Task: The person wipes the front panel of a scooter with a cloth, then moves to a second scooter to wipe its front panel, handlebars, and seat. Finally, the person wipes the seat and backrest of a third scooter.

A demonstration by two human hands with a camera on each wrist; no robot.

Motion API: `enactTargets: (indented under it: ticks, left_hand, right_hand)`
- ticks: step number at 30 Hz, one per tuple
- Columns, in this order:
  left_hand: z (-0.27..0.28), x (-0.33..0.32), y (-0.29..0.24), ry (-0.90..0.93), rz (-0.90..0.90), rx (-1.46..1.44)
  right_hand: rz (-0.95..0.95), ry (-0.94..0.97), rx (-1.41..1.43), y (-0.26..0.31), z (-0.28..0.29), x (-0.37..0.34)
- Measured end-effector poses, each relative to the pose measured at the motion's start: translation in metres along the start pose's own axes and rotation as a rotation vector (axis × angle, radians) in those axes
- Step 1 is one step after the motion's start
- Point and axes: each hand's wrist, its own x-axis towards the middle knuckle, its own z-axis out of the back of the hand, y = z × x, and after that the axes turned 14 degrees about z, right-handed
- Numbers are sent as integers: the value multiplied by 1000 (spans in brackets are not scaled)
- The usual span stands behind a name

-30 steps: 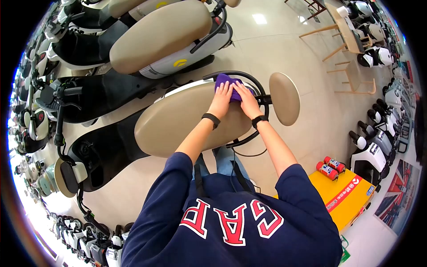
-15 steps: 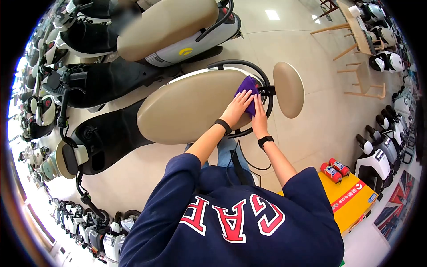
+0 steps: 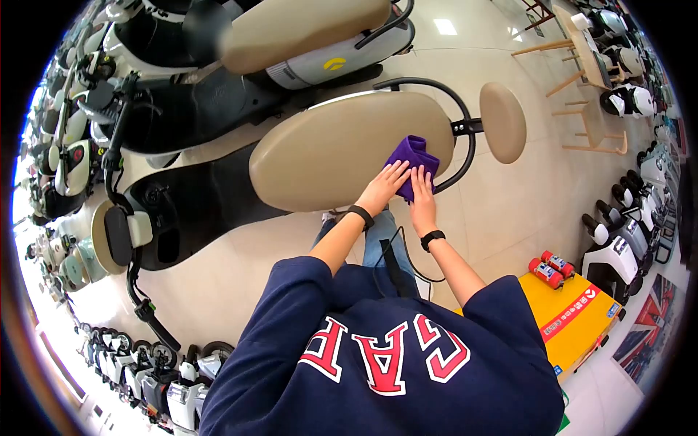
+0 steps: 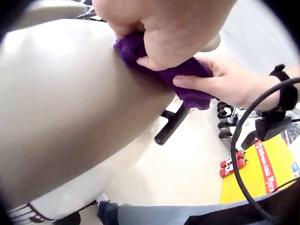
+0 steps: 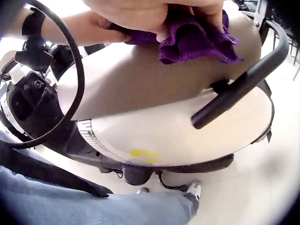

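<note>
Beige seat [image 3: 331, 149] in upper centre. Left hand [image 3: 381, 192], fingers extended, presses purple cloth [image 3: 411, 151]; cloth lies creased at seat's lower right edge. Right hand [image 3: 423, 208] beside left, fingers extended, also on cloth. Oval backrest [image 3: 503, 123] farther right.

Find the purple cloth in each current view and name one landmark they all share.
Head: the purple cloth is right of centre and above the middle, partly covered by both hands.
Left wrist: the cloth is in the upper middle, partly hidden by the hands.
Right wrist: the cloth is near the top, right of centre.
Shared landmark: the black rail.
</note>
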Motion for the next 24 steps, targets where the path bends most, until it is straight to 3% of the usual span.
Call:
enactTargets:
  ticks: [4, 9, 16, 19, 21, 24]
  left_hand:
    - [-6, -59, 42, -81, 62, -121]
    - [-4, -143, 105, -56, 229, -230]
    - [15, -238, 187, -184, 442, -107]
    - [13, -267, 200, -191, 564, -253]
    - [5, -280, 201, -183, 627, -416]
    - [-10, -284, 194, -203, 666, -554]
  right_hand:
    - [125, 30, -47, 43, -42, 1]
    - [338, 102, -137, 98, -112, 15]
    - [540, 121, -88, 192, -200, 52]
    - [643, 114, -80, 219, -222, 65]
    - [702, 234, -165, 229, -223, 71]
    - [779, 263, -260, 231, -222, 75]
